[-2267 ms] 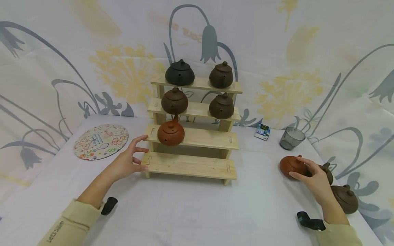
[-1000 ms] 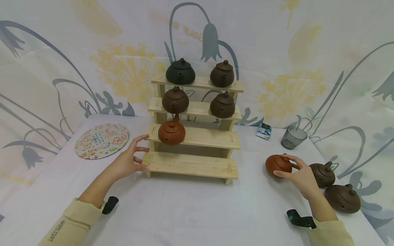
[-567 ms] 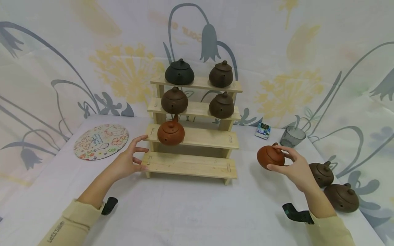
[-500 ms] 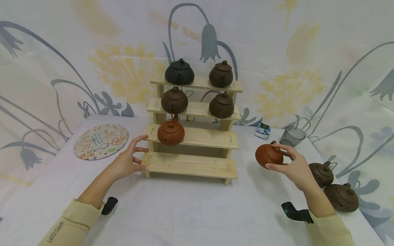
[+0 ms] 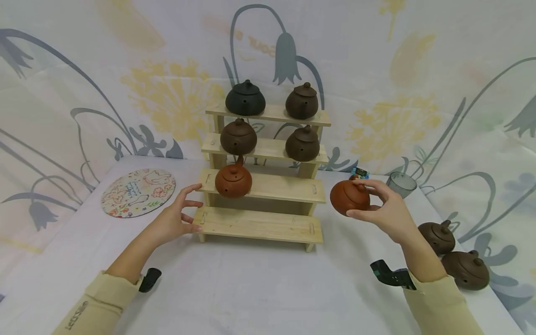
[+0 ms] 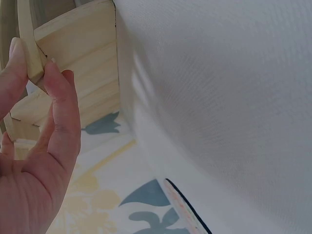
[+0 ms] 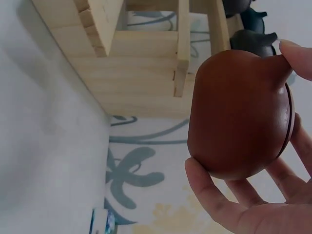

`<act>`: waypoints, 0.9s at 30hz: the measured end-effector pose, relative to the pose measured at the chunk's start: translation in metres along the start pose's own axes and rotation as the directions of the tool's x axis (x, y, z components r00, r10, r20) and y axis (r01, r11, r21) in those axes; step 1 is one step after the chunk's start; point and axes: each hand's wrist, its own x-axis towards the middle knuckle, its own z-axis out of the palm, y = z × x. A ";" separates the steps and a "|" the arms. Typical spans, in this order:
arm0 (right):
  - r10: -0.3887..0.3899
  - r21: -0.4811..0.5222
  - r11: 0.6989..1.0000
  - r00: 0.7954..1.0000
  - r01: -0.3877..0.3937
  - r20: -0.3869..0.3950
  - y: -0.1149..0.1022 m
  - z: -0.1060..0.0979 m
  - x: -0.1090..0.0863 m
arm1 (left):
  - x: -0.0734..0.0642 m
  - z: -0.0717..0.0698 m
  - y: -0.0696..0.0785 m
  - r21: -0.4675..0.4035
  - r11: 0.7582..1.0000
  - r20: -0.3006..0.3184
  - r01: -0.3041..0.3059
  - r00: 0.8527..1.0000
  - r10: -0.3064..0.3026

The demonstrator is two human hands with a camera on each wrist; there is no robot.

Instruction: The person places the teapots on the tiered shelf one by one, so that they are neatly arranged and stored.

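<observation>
My right hand (image 5: 389,209) grips a reddish-brown clay teapot (image 5: 349,197) by its body and lid side, held above the table right of the stepped wooden stand (image 5: 259,223). In the right wrist view, the teapot (image 7: 239,114) fills the middle, with thumb and fingers curled round it. My left hand (image 5: 177,218) holds the stand's left end; the left wrist view shows thumb and finger pinching a board's edge (image 6: 33,61). A second reddish teapot (image 5: 233,180) sits on the left of the third tier. Darker teapots, among them a black one (image 5: 245,98), occupy the upper two tiers.
Two dark brown teapots (image 5: 436,236) (image 5: 465,271) stand at the table's right edge. A grey glass cup (image 5: 402,184) and a small blue box (image 5: 360,173) are behind my right hand. A round floral mat (image 5: 138,193) lies at left. Patterned cloth hangs behind.
My right hand has lifted the reddish teapot off the table and carried it leftward and away from me, towards the stand. My left hand stays at the stand's left end.
</observation>
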 end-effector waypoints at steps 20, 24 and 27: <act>-0.029 0.093 0.996 0.987 0.014 0.161 -0.034 0.033 0.038 | 0.001 0.000 -0.002 -0.004 1.000 0.000 0.008 1.000 -0.008; -0.019 0.078 0.997 0.986 0.006 0.168 -0.038 0.036 0.038 | 0.001 0.000 -0.001 -0.004 1.000 -0.001 0.012 1.000 -0.012; -0.015 0.107 0.994 0.982 -0.006 0.188 -0.039 0.037 0.038 | 0.001 0.000 -0.001 -0.006 1.000 0.002 0.006 1.000 -0.006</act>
